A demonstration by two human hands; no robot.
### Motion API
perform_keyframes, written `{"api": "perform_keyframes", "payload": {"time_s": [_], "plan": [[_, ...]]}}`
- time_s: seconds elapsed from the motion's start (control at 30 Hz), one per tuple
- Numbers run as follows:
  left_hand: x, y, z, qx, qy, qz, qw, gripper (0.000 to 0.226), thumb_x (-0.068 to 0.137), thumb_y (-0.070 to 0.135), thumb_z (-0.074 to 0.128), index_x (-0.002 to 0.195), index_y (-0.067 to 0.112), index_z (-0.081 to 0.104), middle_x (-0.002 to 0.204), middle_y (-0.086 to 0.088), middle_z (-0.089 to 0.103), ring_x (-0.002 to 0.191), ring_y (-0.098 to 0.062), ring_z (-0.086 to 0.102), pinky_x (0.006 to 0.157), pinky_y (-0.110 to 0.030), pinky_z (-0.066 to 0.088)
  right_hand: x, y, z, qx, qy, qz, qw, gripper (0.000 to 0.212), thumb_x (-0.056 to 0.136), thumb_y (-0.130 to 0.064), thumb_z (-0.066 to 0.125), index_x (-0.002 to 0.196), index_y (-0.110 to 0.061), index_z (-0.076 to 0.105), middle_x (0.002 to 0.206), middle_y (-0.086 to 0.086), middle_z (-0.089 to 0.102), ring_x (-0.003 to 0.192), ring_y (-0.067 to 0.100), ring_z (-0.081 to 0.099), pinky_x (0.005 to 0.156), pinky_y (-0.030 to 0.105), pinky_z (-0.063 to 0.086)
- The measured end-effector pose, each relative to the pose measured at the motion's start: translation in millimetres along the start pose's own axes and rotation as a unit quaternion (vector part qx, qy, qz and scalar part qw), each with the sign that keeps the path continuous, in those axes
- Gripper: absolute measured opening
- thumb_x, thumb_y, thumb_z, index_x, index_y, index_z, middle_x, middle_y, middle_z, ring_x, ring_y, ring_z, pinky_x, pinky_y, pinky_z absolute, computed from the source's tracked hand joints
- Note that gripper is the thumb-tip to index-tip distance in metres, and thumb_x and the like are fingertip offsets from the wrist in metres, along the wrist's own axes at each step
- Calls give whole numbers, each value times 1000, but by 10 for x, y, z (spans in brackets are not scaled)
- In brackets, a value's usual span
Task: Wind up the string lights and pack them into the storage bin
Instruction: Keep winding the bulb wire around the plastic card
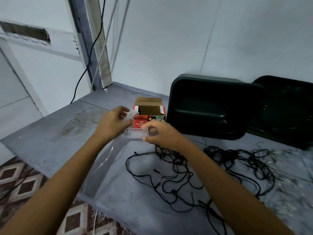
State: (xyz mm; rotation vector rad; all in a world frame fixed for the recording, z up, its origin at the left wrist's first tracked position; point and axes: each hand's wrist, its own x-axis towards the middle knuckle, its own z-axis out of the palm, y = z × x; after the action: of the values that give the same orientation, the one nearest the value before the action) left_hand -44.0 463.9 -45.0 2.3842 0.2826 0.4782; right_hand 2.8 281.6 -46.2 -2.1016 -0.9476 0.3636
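Above the middle of the counter point(50, 141), in front of the open red box point(149, 100), both hands work on a clear battery case point(133, 134). The right hand point(162, 134) holds one end of the case, fingers and thumb curled round it. The left hand point(115, 122) pinches a small pale piece point(131, 114) with bent fingers; it is blurred, perhaps the case's cover. The lights point(211, 167) lie in a loose black tangle on the counter's near right part, running under the right hand toward the case. Winding looks not yet begun: the step in hand seems to be seeing to the case. The next move probably calls for closing it, then finding a free end and looping the wire evenly so the knots do not tighten. The box stands with flaps up, and what shows of its inside is bare card. The dark bin point(203, 106) is tipped up at the counter's far edge, mouth toward the person, with nothing visible in it. Its lid point(288, 112) leans beside it at the far right corner.
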Motion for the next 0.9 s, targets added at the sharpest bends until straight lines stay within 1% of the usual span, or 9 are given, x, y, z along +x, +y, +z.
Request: {"api": "perform_keyframes", "payload": {"time_s": [0.07,0.17,0.27,0.33,0.37,0.47,0.6,0.73,0.9], "plan": [[-99,315,-44,-54,6,38,998,32,84,25,64,115,23,56,100,7,59,86,-6,57,64,-23,49,-274,-41,-173,88,30,5,996,37,82,-16,69,118,-19,59,113,-7,60,98,2,58,81,11,47],[-235,728,5,-133,17,81,988,26,83,21,65,108,25,61,96,8,63,88,-6,60,71,-20,50,-729,-20,-344,270,111,12,956,34,76,-19,70,107,-28,62,108,-5,62,99,10,63,86,29,54],[-384,1153,193,-178,-24,126,976,26,81,18,67,105,29,62,91,16,62,85,-2,60,73,-14,48,-1199,84,-485,430,182,30,884,40,69,-18,69,108,-24,63,105,3,62,94,16,64,78,30,56],[-500,1388,321,-182,-63,166,967,26,82,19,66,104,31,62,94,15,61,87,1,59,71,-9,46,-1469,172,-559,512,222,33,829,51,58,-22,81,107,-21,65,101,4,65,92,20,66,74,32,57],[-562,1525,401,-185,-89,189,960,25,83,19,66,105,31,62,95,14,61,88,2,58,70,-8,45,-1617,244,-609,537,251,30,805,63,49,-27,88,107,-17,65,99,4,68,92,20,67,73,32,57],[-758,1864,680,-204,-172,233,935,25,84,19,65,106,31,61,96,15,61,89,2,58,73,-10,46,-2047,384,-723,561,334,31,757,86,35,-33,94,110,-8,60,99,9,71,93,23,68,71,32,57],[-1030,2204,1092,-193,-257,288,902,29,84,23,65,101,43,55,101,20,58,96,6,53,78,-7,45,-2557,525,-811,580,398,29,710,86,36,-27,95,112,-6,61,107,16,67,94,27,68,73,33,57],[-1255,2438,1426,-176,-300,333,876,28,84,24,65,111,31,60,103,13,60,97,4,53,81,-10,45,-2959,613,-884,571,448,23,688,79,34,-26,95,106,-11,67,107,13,69,93,25,68,71,30,57],[-1383,2581,1585,-197,-307,342,866,30,82,20,67,107,35,58,99,20,57,98,8,51,78,-5,41,-3161,655,-935,561,461,21,687,73,34,-26,95,100,-11,70,105,9,71,92,21,69,68,27,57]]}}
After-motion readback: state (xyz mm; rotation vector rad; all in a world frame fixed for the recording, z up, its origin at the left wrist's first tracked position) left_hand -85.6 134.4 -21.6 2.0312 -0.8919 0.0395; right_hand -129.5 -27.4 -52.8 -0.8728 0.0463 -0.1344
